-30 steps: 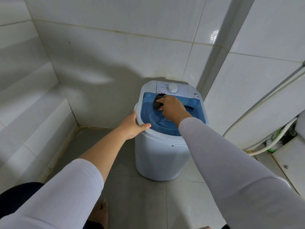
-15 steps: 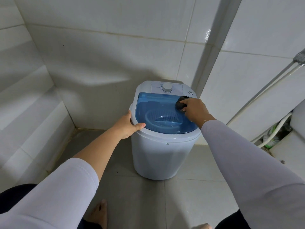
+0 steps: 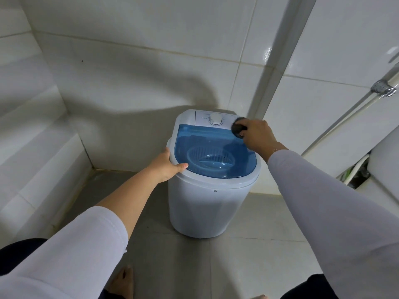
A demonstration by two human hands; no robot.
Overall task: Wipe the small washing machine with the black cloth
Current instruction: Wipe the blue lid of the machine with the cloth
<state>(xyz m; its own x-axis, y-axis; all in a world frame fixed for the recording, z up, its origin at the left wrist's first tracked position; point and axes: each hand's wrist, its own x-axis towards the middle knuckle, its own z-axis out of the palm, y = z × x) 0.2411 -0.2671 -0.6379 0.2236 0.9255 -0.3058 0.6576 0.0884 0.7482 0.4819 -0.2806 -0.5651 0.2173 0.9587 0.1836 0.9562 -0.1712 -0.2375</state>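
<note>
A small white washing machine (image 3: 203, 208) with a clear blue lid (image 3: 213, 152) stands on the floor against the tiled wall. Its white control panel with a round dial (image 3: 215, 120) is at the back. My right hand (image 3: 257, 137) holds a bunched black cloth (image 3: 238, 127) pressed on the panel's back right corner. My left hand (image 3: 166, 167) grips the machine's left rim, thumb lying on the front edge of the lid.
White tiled walls close the corner behind and to the left of the machine. A metal pipe (image 3: 354, 111) and white hose (image 3: 356, 167) run along the right wall beside a white fixture (image 3: 384, 165). My bare foot (image 3: 122, 281) is on the grey floor tiles.
My right hand slid the black cloth from the left of the lid across to the right, then up onto the control panel's right corner. My left hand kept its hold on the rim.
</note>
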